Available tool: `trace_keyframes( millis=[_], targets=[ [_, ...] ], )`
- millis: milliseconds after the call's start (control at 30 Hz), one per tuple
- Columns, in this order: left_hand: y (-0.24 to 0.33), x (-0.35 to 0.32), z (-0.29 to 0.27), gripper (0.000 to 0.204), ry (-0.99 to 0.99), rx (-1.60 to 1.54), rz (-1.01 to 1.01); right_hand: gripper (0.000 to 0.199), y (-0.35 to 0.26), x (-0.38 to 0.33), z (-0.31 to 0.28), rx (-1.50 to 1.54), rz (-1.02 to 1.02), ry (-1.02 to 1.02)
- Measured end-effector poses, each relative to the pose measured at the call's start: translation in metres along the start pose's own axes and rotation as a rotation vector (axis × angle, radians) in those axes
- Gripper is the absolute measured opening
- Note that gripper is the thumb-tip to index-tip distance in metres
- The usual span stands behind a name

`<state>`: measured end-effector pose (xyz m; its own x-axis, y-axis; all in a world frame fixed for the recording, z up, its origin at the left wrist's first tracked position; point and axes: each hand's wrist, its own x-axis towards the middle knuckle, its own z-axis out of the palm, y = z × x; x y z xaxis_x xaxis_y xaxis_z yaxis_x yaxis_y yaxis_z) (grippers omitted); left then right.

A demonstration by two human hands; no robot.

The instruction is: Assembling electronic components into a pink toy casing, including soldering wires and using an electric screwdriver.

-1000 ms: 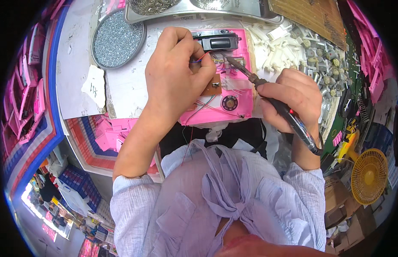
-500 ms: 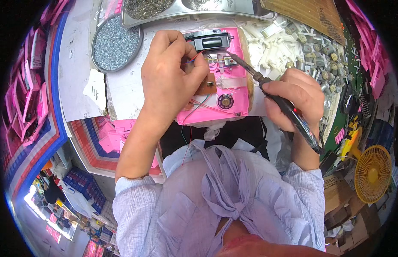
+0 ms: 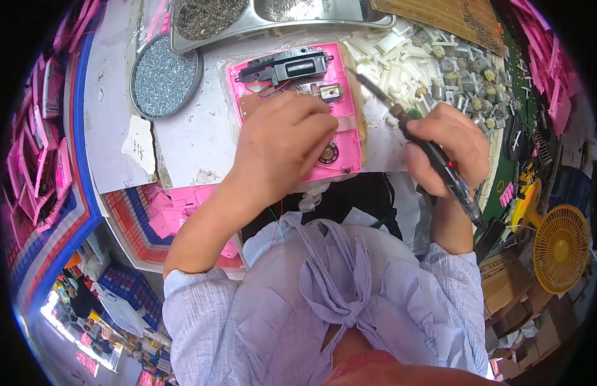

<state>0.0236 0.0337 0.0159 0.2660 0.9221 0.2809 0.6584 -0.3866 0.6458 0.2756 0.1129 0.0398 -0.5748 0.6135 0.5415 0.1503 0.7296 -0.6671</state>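
A pink plastic casing [image 3: 345,67] lies on the table before me. In its upper part sits a black plastic housing [image 3: 301,66], with a small silver motor [image 3: 330,92] below and a round speaker [image 3: 328,153] near the lower right. My left hand [image 3: 282,138] is over the casing, fingers curled together; whatever they pinch is hidden. Part of a brown circuit board [image 3: 249,104] shows beside that hand, with thin red and blue wires above it. In my right hand [image 3: 454,151] is a soldering iron [image 3: 433,153], its tip pointing up-left, just right of the casing and apart from it.
A round tray of small screws [image 3: 165,77] stands at the left, and a metal tray [image 3: 282,26] of small parts at the back. White plastic pieces [image 3: 391,71] and small motors [image 3: 462,83] are heaped at the right. A yellow fan [image 3: 560,249] stands lower right.
The soldering iron's tip has left the wires by the black housing and moved right, off the casing. My left hand has come down from the housing over the circuit board.
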Motion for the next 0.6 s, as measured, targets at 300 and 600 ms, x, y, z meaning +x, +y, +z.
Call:
trace_keyframes(
  millis=[300,600],
  targets=[
    [0.002,0.003,-0.005,0.007,0.005,-0.413,-0.387,0.046,0.001,-0.007,0.030,0.173,0.259,0.103],
    [-0.001,-0.007,-0.007,0.018,-0.115,-0.167,-0.083,0.016,-0.011,-0.023,-0.016,0.317,0.294,-0.177]
  ],
)
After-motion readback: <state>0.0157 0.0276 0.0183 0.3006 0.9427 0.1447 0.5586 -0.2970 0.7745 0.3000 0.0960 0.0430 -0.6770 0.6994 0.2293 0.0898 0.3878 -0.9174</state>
